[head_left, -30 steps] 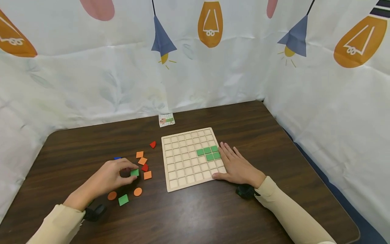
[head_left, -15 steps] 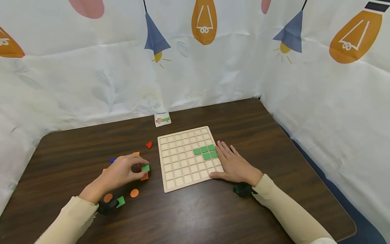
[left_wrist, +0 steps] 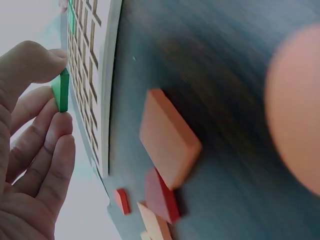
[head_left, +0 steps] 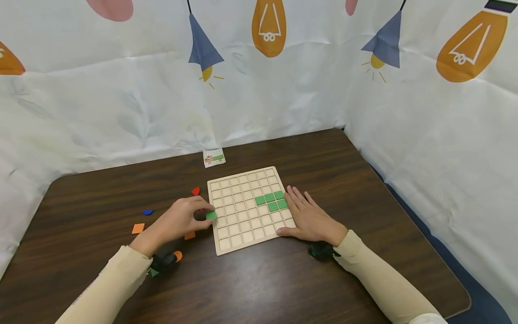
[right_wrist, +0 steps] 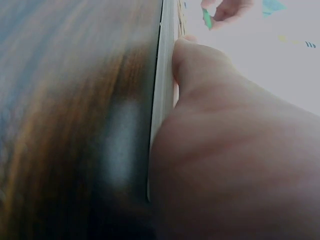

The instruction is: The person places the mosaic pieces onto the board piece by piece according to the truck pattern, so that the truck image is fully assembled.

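Note:
Between thumb and fingertips my left hand (head_left: 184, 218) pinches a green square tile (left_wrist: 61, 91), held at the left edge of a pale wooden grid board (head_left: 236, 245). In the left wrist view that tile is raised over the table, beside the board. Several green tiles (head_left: 270, 197) sit in cells at the board's right side, in two rows. My right hand (head_left: 313, 219) rests with straight fingers along the board's right edge, its thumb at the near right corner. The right wrist view shows mostly the base of this hand and the board's edge.
Left of the board lie loose pieces: an orange square (head_left: 138, 228), a blue piece (head_left: 148, 212), a red piece (head_left: 196, 191) and an orange disc (head_left: 178, 256). Some are partly hidden by my left arm. A small printed card (head_left: 214, 158) lies near the table's far edge.
My left hand has carried the green tile rightward from among the loose pieces to the board's left edge. The right hand stays on the board; the head view has shifted slightly.

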`<move>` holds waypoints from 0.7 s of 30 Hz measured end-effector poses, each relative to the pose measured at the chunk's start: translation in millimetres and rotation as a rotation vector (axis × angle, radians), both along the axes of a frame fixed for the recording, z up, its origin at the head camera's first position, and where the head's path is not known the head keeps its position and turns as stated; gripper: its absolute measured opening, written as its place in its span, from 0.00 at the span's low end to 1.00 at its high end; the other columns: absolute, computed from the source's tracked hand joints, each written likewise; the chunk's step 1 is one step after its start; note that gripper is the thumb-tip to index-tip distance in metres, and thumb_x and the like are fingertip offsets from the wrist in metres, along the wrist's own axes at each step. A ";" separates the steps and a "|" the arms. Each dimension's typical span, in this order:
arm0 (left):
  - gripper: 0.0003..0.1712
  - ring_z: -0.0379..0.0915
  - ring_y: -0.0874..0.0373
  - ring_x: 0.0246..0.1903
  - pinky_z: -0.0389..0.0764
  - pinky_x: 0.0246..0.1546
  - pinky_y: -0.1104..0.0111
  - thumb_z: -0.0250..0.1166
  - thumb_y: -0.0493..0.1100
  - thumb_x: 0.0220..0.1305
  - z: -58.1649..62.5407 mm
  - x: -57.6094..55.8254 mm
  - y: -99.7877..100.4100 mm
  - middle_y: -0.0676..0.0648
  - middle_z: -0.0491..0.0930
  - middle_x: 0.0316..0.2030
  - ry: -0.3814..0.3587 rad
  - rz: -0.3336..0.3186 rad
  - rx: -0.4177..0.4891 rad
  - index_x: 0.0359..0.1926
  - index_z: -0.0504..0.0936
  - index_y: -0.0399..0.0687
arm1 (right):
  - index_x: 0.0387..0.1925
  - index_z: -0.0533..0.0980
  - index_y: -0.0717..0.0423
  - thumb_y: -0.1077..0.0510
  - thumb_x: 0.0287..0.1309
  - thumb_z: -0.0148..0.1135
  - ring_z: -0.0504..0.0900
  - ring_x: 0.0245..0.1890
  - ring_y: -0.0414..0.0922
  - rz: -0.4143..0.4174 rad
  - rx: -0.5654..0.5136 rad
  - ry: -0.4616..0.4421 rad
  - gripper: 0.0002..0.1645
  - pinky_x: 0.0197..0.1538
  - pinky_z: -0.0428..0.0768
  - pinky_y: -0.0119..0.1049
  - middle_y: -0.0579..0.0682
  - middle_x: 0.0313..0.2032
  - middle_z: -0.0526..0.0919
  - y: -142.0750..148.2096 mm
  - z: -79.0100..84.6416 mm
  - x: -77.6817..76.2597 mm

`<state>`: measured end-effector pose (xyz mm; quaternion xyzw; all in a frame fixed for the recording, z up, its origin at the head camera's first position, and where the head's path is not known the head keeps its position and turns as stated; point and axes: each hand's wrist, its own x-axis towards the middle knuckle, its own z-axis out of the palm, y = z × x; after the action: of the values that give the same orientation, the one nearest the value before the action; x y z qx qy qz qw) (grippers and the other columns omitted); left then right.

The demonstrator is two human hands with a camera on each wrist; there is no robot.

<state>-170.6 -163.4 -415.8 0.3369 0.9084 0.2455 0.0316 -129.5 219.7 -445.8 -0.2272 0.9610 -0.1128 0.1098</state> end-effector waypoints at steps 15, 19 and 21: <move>0.13 0.81 0.59 0.37 0.83 0.39 0.68 0.75 0.45 0.61 -5.1 -15.9 51.5 0.53 0.87 0.39 0.037 -0.067 0.049 0.46 0.90 0.47 | 0.83 0.40 0.59 0.20 0.65 0.50 0.37 0.85 0.56 0.000 -0.007 0.003 0.67 0.84 0.44 0.61 0.59 0.84 0.37 2.7 -3.5 -1.3; 0.14 0.80 0.60 0.38 0.83 0.40 0.68 0.75 0.46 0.62 -6.1 -18.1 66.0 0.54 0.87 0.39 0.028 -0.080 0.055 0.47 0.90 0.48 | 0.83 0.40 0.58 0.19 0.64 0.50 0.36 0.85 0.56 -0.004 -0.009 -0.002 0.67 0.84 0.44 0.60 0.59 0.84 0.37 2.2 -2.7 -1.6; 0.14 0.80 0.61 0.38 0.82 0.41 0.68 0.74 0.47 0.62 -6.2 -18.6 72.8 0.54 0.87 0.39 0.025 -0.087 0.047 0.48 0.90 0.48 | 0.83 0.40 0.58 0.19 0.64 0.50 0.36 0.85 0.55 -0.006 -0.007 -0.004 0.67 0.84 0.44 0.60 0.59 0.84 0.37 1.9 -2.9 -2.0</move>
<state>-189.3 -90.7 -422.0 0.3797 0.8873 0.2608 0.0230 -131.6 221.6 -448.7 -0.2243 0.9611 -0.1168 0.1106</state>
